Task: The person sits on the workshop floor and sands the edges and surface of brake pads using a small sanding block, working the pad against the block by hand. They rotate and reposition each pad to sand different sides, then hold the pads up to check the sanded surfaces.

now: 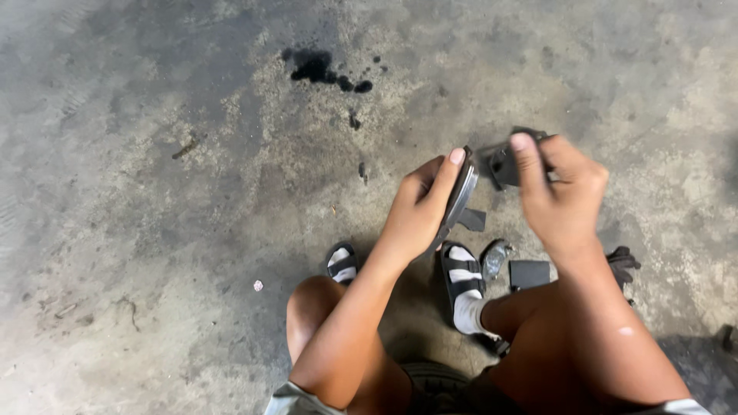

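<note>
Both hands hover above stained concrete floor (154,154), which lies open to the left and ahead. Left hand (419,207) grips a curved dark plate (460,196) edge-on; right hand (561,196), just beside, pinches a small black part (503,165). A black square piece (529,273) lies below, near the sandalled feet (463,277).

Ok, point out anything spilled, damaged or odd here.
A dark stain has spread on the floor beyond the hands, like spilled oil. Small dark parts lie loose by the sandals. The left hand holds a flat plate.
</note>
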Tool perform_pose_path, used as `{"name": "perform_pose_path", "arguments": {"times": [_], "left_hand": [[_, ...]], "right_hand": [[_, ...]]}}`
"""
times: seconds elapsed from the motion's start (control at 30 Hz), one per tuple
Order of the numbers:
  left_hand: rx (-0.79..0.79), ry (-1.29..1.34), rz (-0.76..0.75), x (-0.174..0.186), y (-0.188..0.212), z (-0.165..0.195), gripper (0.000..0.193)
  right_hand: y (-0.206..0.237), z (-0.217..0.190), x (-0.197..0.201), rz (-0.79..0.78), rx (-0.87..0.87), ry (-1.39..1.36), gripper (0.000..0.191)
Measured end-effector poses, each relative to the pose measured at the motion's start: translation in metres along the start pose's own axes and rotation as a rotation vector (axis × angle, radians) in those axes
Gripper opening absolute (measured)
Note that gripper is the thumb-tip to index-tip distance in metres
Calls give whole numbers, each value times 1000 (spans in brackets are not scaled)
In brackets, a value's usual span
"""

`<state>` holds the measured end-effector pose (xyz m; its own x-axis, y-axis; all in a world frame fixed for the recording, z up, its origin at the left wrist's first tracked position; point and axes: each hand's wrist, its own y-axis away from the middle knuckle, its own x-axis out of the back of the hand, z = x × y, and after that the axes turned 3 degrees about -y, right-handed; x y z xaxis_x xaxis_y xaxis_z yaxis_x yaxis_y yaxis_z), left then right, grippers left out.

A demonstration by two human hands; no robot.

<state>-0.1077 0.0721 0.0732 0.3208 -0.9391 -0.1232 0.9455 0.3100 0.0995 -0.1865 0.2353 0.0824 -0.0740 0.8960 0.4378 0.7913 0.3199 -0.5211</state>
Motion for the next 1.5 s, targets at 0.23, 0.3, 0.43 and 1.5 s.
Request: {"name": "perform_pose_path", "arguments": {"times": [0.23,0.3,0.43,1.5], "left_hand": [[107,190,52,-4,-2,7,56],[121,299,33,-4,-5,6,60],[184,466,58,-5,-13,2,59],[64,346,107,9,-15,-1,44]], "right_hand": [[10,1,3,-17,-172,-289,20],[13,-6,4,-78,-106,-425,20],[8,-12,2,-183,-408,-720,22],[24,-23,-9,-401,356,-84,37]]}}
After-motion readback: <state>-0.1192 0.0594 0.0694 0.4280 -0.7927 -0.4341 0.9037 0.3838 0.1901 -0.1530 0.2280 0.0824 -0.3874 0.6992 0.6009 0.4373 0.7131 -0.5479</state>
